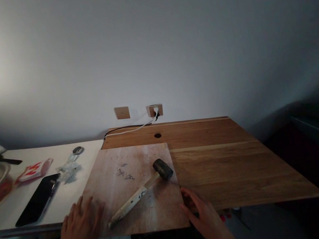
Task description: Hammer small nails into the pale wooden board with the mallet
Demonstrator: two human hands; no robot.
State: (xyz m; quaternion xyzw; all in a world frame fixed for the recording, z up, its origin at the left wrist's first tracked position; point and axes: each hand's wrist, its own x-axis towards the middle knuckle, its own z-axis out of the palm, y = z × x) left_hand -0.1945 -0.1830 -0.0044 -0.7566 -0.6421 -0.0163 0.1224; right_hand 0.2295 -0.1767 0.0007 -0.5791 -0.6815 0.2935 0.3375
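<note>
A flat wooden board (164,217) lies on top of the desk at its left end. On it rests a mallet (138,193) with a black head and a worn, pale handle pointing toward me. Several small metal pieces (125,173), too small to name surely, lie loose behind the handle. My left hand (80,222) is open, its spread fingers touching the board's left edge. At the right edge is my right hand (206,216), thumb and index finger apart and against the board; its other fingers are partly hidden.
The wooden desk (236,167) has a cable hole and stands against the wall. A white table (66,204) at left holds a phone (38,200), a red-and-white packet (35,170), a crumpled clear bag (69,171) and a bowl (1,170). A white cable (132,130) runs to a wall socket (159,109).
</note>
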